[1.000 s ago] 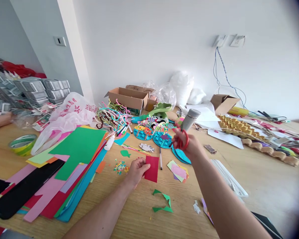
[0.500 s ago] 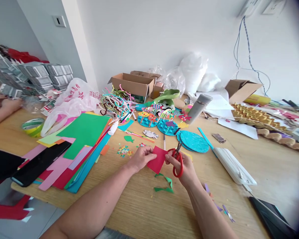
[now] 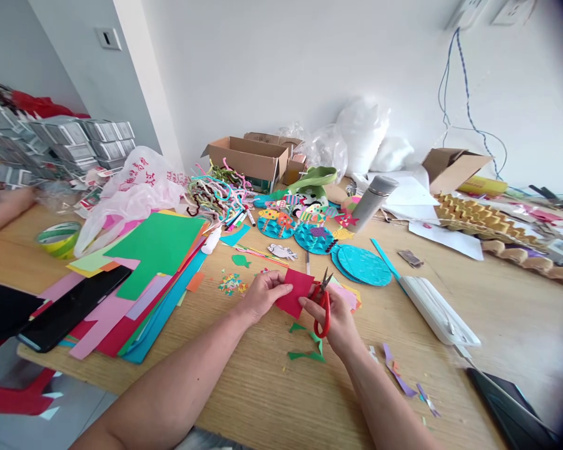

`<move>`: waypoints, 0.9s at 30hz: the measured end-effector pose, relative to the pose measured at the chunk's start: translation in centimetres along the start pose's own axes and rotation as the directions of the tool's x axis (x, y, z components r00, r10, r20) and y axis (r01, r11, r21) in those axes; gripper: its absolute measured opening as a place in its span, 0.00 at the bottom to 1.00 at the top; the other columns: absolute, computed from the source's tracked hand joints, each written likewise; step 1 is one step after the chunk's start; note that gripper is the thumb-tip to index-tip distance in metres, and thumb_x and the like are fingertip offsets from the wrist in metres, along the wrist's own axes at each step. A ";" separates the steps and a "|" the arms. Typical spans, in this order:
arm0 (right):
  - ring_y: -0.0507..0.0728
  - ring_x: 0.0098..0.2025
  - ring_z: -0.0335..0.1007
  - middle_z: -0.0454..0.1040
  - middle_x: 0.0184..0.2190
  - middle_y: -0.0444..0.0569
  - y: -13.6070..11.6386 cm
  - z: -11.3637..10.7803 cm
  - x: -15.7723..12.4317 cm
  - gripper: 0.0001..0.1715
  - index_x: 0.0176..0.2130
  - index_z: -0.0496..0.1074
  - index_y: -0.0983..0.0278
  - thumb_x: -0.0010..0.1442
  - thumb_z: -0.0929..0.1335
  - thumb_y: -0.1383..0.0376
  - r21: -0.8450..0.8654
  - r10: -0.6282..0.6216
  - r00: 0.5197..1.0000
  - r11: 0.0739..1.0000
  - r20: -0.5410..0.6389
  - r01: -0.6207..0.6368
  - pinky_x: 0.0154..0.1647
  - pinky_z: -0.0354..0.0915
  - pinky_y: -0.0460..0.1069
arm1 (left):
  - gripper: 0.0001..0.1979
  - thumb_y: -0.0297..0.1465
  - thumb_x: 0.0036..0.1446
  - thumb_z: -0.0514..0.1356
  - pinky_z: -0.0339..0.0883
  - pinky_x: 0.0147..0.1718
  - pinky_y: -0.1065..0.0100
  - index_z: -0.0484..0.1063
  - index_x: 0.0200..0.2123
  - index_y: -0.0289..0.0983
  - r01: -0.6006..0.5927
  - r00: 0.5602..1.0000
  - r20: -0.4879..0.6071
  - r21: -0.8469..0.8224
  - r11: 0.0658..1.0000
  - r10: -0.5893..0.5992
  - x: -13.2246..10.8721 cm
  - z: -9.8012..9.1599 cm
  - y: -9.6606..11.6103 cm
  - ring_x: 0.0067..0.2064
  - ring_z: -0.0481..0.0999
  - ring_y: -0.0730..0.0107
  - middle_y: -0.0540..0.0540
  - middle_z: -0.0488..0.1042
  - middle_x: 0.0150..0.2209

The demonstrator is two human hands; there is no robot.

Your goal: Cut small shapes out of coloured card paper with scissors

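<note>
A piece of red paper (image 3: 294,294) is pinched at its left side by my left hand (image 3: 264,296). My right hand (image 3: 334,317) holds red-handled scissors (image 3: 326,312), their dark blades pointing up and slightly parted, while its thumb touches the paper's right edge. Green paper scraps (image 3: 307,356) lie on the table just below the paper. Up and to the left lie a green paper fish (image 3: 241,260) and a pile of small confetti pieces (image 3: 231,284). A white fish cut-out (image 3: 282,252) lies beyond my hands.
Stacked coloured paper (image 3: 154,250) with a black phone (image 3: 75,306) on it lies at left. Blue painted discs (image 3: 363,265), a grey flask (image 3: 374,203) and a white power strip (image 3: 438,310) are to the right. Another person's hand (image 3: 16,201) shows at far left.
My right hand has moved slightly left with the scissors, whose handles have turned and blades now show above the fingers. The red paper stays between both hands, tilted a little differently.
</note>
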State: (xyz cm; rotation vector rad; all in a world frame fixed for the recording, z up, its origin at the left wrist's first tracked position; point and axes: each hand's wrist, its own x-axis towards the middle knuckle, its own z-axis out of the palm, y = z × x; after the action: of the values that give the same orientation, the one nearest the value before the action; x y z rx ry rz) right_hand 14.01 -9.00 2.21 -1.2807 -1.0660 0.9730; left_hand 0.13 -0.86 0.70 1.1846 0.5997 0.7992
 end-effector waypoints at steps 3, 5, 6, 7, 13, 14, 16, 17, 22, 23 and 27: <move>0.53 0.27 0.63 0.68 0.25 0.43 0.1 0.0 -0.1 0.12 0.29 0.68 0.62 0.48 0.73 0.60 0.020 -0.017 1.000 1.000 -0.022 0.017 0.29 0.62 0.47 | 0.11 0.36 0.45 0.63 0.59 0.27 0.72 0.73 0.29 0.33 0.017 1.000 0.019 0.013 1.000 -0.017 0.0 -0.1 -0.1 0.27 0.68 0.74 0.47 0.74 0.27; 0.52 0.26 0.62 0.67 0.25 0.42 0.3 -0.4 0.0 0.12 0.29 0.67 0.62 0.48 0.73 0.61 -0.006 -0.044 0.993 0.999 -0.108 0.043 0.27 0.60 0.46 | 0.12 0.35 0.44 0.64 0.56 0.24 0.73 0.73 0.30 0.33 0.053 0.996 0.063 0.052 0.997 -0.056 -0.1 -0.1 -0.2 0.24 0.65 0.76 0.48 0.72 0.25; 0.52 0.26 0.61 0.67 0.25 0.42 0.4 -0.6 0.0 0.11 0.30 0.67 0.62 0.49 0.72 0.61 -0.013 -0.048 0.989 0.999 -0.140 0.047 0.26 0.59 0.45 | 0.12 0.35 0.43 0.64 0.55 0.23 0.73 0.73 0.30 0.32 0.077 0.992 0.097 0.079 0.994 -0.084 -0.2 -0.1 -0.2 0.24 0.64 0.76 0.49 0.71 0.24; 0.52 0.26 0.61 0.67 0.26 0.42 0.5 -0.8 0.0 0.12 0.31 0.67 0.62 0.49 0.72 0.62 -0.012 -0.046 0.986 0.999 -0.158 0.045 0.26 0.59 0.45 | 0.13 0.35 0.43 0.65 0.55 0.23 0.73 0.73 0.30 0.32 0.102 0.985 0.131 0.106 0.989 -0.116 -0.2 -0.1 -0.2 0.24 0.64 0.76 0.49 0.70 0.23; 0.52 0.24 0.61 0.67 0.24 0.43 0.0 -1.0 0.1 0.12 0.29 0.68 0.62 0.46 0.73 0.61 -0.097 -0.029 0.996 0.995 -0.083 0.020 0.23 0.58 0.45 | 0.11 0.35 0.46 0.63 0.58 0.27 0.73 0.71 0.31 0.34 0.076 0.990 0.109 0.096 0.993 -0.086 -0.2 -0.4 0.1 0.29 0.67 0.74 0.48 0.71 0.28; 0.52 0.24 0.61 0.67 0.24 0.43 -0.2 -0.9 0.1 0.12 0.28 0.68 0.63 0.46 0.73 0.60 -0.134 -0.036 0.997 0.991 -0.062 0.028 0.23 0.59 0.45 | 0.09 0.33 0.45 0.62 0.58 0.29 0.73 0.71 0.30 0.34 0.053 0.993 0.095 0.104 0.993 -0.063 -0.1 -0.5 0.1 0.30 0.67 0.74 0.48 0.71 0.28; 0.52 0.24 0.61 0.68 0.23 0.43 -0.4 -0.7 0.1 0.14 0.26 0.68 0.63 0.46 0.73 0.58 -0.175 -0.054 0.997 0.984 -0.056 0.044 0.23 0.59 0.46 | 0.06 0.30 0.42 0.63 0.56 0.27 0.73 0.71 0.26 0.33 0.070 0.991 0.105 0.148 0.987 -0.086 0.1 -0.7 0.1 0.28 0.66 0.76 0.50 0.69 0.25; 0.52 0.24 0.62 0.68 0.23 0.44 -0.4 -0.7 0.1 0.14 0.27 0.68 0.63 0.46 0.73 0.57 -0.177 -0.060 0.996 0.983 -0.072 0.046 0.23 0.60 0.46 | 0.06 0.29 0.41 0.63 0.55 0.26 0.73 0.70 0.25 0.33 0.092 0.987 0.117 0.158 0.983 -0.111 0.2 -0.7 0.1 0.26 0.64 0.77 0.51 0.68 0.23; 0.55 0.27 0.64 0.70 0.25 0.46 -0.3 -0.7 0.1 0.17 0.29 0.68 0.63 0.46 0.74 0.56 -0.167 -0.072 0.986 0.985 -0.150 0.047 0.28 0.62 0.48 | 0.09 0.30 0.39 0.64 0.55 0.25 0.73 0.69 0.26 0.34 0.151 0.988 0.010 -0.027 0.988 -0.151 0.4 -0.6 0.0 0.24 0.65 0.77 0.51 0.69 0.23; 0.55 0.27 0.65 0.71 0.25 0.46 -0.3 -0.6 0.1 0.17 0.29 0.68 0.63 0.46 0.74 0.56 -0.158 -0.074 0.988 0.986 -0.134 0.053 0.29 0.63 0.48 | 0.09 0.31 0.39 0.64 0.56 0.25 0.73 0.69 0.26 0.34 0.149 0.988 -0.024 -0.070 0.986 -0.151 0.4 -0.6 0.0 0.25 0.65 0.77 0.50 0.70 0.24; 0.55 0.27 0.65 0.71 0.25 0.45 -0.2 -0.3 0.1 0.17 0.31 0.68 0.62 0.47 0.74 0.56 -0.073 -0.066 0.993 0.996 -0.097 0.059 0.29 0.63 0.49 | 0.11 0.30 0.38 0.66 0.57 0.25 0.73 0.69 0.27 0.34 0.139 0.990 -0.007 -0.084 0.987 -0.140 0.5 -0.6 -0.2 0.25 0.66 0.77 0.49 0.71 0.25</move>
State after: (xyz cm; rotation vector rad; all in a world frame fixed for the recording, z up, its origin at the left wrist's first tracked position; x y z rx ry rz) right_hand 14.35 -9.02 2.42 -1.3311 -1.0644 0.8222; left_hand -0.01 -0.20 0.30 1.0498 0.6471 0.7066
